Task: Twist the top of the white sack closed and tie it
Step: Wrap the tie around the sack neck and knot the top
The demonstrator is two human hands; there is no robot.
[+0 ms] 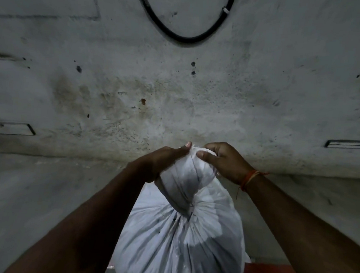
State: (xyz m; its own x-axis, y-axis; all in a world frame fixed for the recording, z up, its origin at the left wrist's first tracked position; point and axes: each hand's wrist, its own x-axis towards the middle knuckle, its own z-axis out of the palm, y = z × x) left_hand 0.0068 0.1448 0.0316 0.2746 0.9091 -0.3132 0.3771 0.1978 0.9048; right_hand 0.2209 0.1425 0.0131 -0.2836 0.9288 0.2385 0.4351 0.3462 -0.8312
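Observation:
A full white sack (177, 247) stands upright just in front of me, low in the middle of the head view. Its top (186, 178) is gathered into a thick bunch above a pinched neck where the cloth folds meet. My left hand (163, 162) wraps the left side of that bunch, thumb near its upper end. My right hand (223, 161) pinches the upper right of the bunch with thumb and fingers. An orange thread is around my right wrist. Whether a cord circles the neck I cannot tell.
A stained grey concrete wall (177, 94) rises close behind the sack. A black cable (184, 39) hangs in a loop high on it. The grey floor (36, 191) lies on both sides, with a red strip (272, 270) at the lower right.

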